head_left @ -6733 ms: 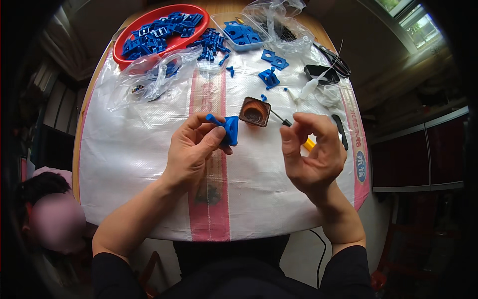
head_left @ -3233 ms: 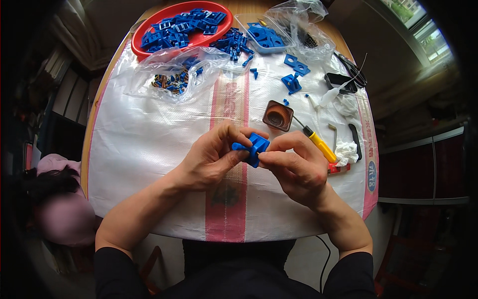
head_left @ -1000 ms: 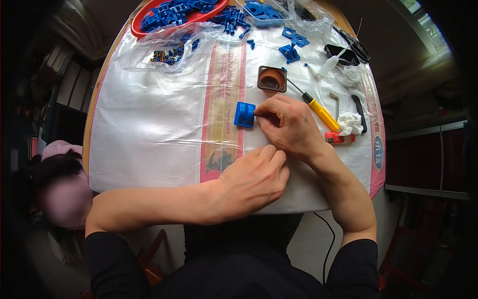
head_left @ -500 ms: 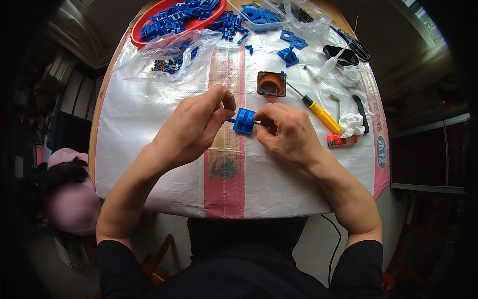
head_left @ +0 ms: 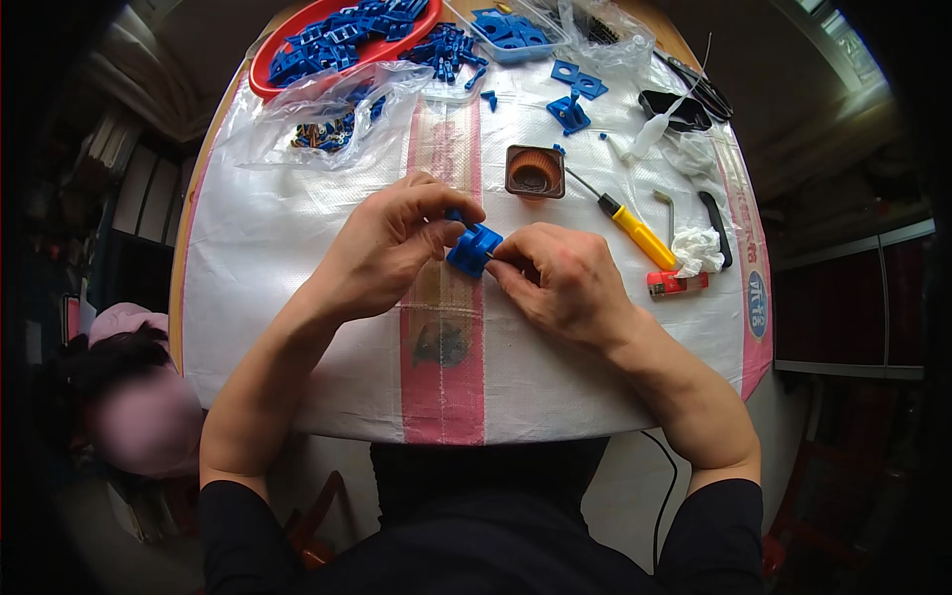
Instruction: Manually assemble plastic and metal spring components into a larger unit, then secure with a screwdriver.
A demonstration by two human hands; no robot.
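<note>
A blue plastic part (head_left: 473,250), with a raised middle on a squarish base, is between my hands over the middle of the table. On its left, my left hand (head_left: 397,243) is closed, thumb and forefinger pinching a small blue plastic piece (head_left: 455,215) at the part's upper left corner. My right hand (head_left: 573,283) is closed too, its fingertips at the part's right side on a tiny thin pin (head_left: 490,256). The pin is mostly covered by the fingers. Just beyond my hands stands a small brown square tub (head_left: 535,173).
Farther back are a red basin (head_left: 260,74) of blue parts, a clear container (head_left: 540,52) of blue plates and a plastic bag (head_left: 278,149) with small metal pieces. To the right lie a yellow screwdriver (head_left: 640,235), a hex key (head_left: 669,213), crumpled tissue (head_left: 697,250) and a red lighter (head_left: 677,284).
The blue part has shifted slightly left and turned to a slant. My left fingers have risen to its upper left corner with the small blue piece. My right hand has followed leftward.
</note>
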